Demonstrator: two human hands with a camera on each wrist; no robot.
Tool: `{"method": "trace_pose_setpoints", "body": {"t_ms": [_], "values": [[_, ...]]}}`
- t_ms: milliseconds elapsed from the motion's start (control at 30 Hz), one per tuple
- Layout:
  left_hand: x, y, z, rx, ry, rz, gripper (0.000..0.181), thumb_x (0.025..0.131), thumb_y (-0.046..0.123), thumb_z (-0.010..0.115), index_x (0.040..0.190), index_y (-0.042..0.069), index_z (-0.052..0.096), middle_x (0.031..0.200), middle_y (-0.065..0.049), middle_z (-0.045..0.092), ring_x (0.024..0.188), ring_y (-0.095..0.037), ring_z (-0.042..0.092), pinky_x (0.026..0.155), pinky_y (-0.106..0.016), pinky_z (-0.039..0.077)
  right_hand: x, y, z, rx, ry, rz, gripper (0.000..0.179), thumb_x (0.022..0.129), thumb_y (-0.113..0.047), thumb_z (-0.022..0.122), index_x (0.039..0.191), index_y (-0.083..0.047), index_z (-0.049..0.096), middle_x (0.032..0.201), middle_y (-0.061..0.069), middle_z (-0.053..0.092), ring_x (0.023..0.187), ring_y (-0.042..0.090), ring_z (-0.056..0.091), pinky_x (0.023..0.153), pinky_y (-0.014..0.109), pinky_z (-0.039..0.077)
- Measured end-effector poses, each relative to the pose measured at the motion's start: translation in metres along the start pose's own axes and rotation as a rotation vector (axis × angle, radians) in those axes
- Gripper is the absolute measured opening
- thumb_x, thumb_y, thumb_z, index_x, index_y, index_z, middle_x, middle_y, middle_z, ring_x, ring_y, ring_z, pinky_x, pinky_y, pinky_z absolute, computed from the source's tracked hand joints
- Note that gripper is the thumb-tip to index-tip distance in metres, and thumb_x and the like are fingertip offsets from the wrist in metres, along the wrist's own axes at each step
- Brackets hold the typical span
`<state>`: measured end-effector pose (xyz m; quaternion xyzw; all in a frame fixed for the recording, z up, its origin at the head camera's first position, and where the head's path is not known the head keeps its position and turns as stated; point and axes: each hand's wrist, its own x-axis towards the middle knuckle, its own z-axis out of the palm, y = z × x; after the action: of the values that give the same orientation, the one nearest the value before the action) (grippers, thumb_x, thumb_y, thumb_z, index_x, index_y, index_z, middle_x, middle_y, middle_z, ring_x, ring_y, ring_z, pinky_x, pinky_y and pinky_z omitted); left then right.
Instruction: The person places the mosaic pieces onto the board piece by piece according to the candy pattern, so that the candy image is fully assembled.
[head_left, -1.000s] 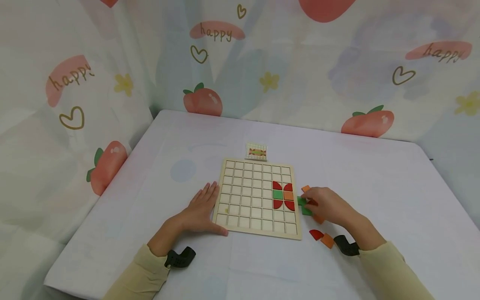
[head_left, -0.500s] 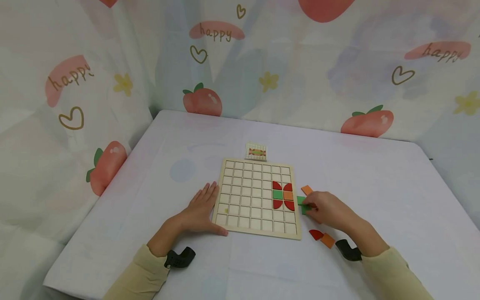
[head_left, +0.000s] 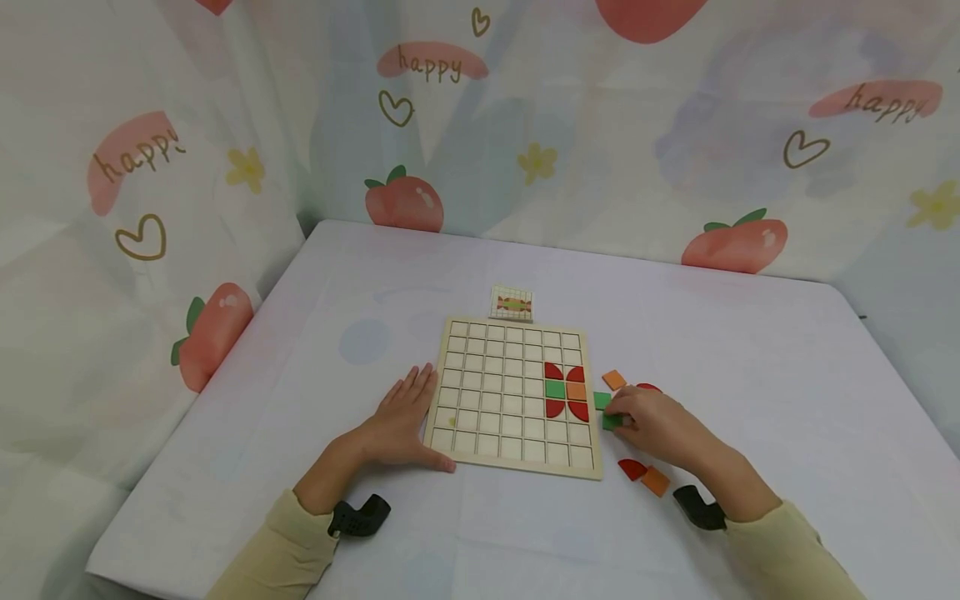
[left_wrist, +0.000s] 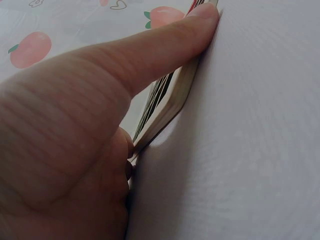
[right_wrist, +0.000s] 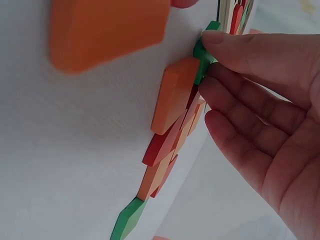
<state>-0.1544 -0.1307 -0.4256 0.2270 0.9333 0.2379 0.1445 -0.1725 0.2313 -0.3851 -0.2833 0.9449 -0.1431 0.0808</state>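
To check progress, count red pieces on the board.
4, around the green square and orange square: upper-left piece, upper-right piece, lower-left piece, lower-right piece; none seems hidden.

The gridded board (head_left: 513, 407) looks like pale, smooth, matt wood, with faintly layered edges. The green tile (right_wrist: 201, 55), orange tile (right_wrist: 172, 95) and red quarter-round tile (head_left: 632, 469) all look hard and smooth with kind of a low sheen; painted wood or plastic, honestly hard to tell. The printed card (head_left: 512, 300) seems papery, finish too small to judge. Tablecloth (head_left: 525, 533) is matt cloth, backdrop (head_left: 600, 167) is softly creased printed fabric. Sleeves (head_left: 277, 550) are matt cloth too, and the wrist mounts (head_left: 362, 516) look like dull black plastic.
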Motion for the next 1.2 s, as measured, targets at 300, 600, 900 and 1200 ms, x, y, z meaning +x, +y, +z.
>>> {"method": "trace_pose_setpoints", "body": {"t_ms": [300,600,900,1200], "values": [[0.0,0.0,0.001,0.001,0.003,0.002,0.126,0.064,0.065,0.07,0.145,-0.002,0.0,0.152,-0.016,-0.005,0.137,-0.027,-0.01,0.108,-0.044,0.0,0.001,0.002,0.0,-0.012,-0.003,-0.015,0.019,0.07,0.004,0.074,0.088,0.0,0.071,0.086,0.0,0.061,0.078,0.017,0.055,0.067,0.029,0.05],[0.001,-0.001,0.001,0.003,0.001,-0.001,0.127,0.064,0.066,0.069,0.145,-0.001,0.0,0.152,-0.015,-0.005,0.137,-0.026,-0.011,0.108,-0.043,-0.001,0.002,-0.001,-0.003,0.001,-0.03,0.046,0.018,0.073,0.005,0.072,0.091,0.001,0.072,0.09,0.004,0.064,0.082,0.02,0.056,0.068,0.032,0.05],[0.002,-0.003,0.004,0.008,0.003,-0.004,0.128,0.063,0.067,0.069,0.146,0.0,-0.001,0.152,-0.014,-0.006,0.137,-0.025,-0.012,0.108,-0.042,-0.001,0.002,0.003,-0.004,0.011,-0.039,0.005,0.017,0.074,0.002,0.073,0.091,0.0,0.072,0.09,0.003,0.063,0.079,0.018,0.053,0.064,0.026,0.047],[0.002,-0.003,0.002,0.012,-0.002,-0.006,0.127,0.064,0.067,0.068,0.146,0.0,-0.003,0.152,-0.014,-0.007,0.137,-0.024,-0.012,0.108,-0.042,-0.001,0.011,-0.005,-0.012,0.043,-0.073,0.062,0.02,0.076,-0.001,0.072,0.096,0.0,0.07,0.094,0.005,0.063,0.08,0.019,0.054,0.068,0.03,0.05]]}}
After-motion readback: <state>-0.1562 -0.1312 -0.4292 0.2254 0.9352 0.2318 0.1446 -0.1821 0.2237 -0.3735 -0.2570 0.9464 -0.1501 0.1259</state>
